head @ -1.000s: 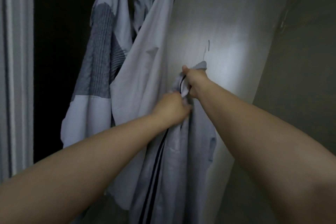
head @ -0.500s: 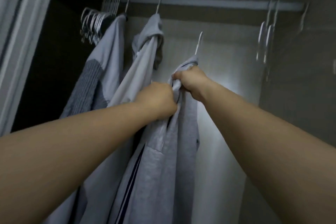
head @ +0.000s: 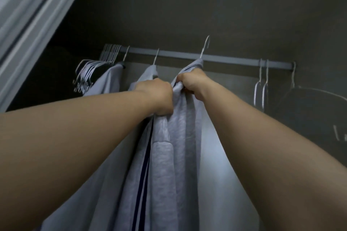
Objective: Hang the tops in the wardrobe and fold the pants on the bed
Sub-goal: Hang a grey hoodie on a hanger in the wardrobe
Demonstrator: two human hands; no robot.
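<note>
My left hand [head: 156,95] bunches the grey top [head: 174,146] just below its collar, fingers curled into the cloth, and my right hand [head: 191,84] grips the shoulder fold beside it, right up against the neck of the hanger [head: 204,47]. The top hangs between my arms, inside the wardrobe, its dark stripe running down the left side. The hook stands above the rail [head: 216,58], and I think it has not caught yet, though the dim light makes that hard to judge. To do this well I lift with the right hand until the hook clears the rail, then lower it squarely over the bare stretch, right of the two tops [head: 148,75] already hung. The left hand should only steady the cloth so the shoulders don't slide off. I let go once the weight sits on the rail. Spare hangers [head: 261,88] wait further right.
</note>
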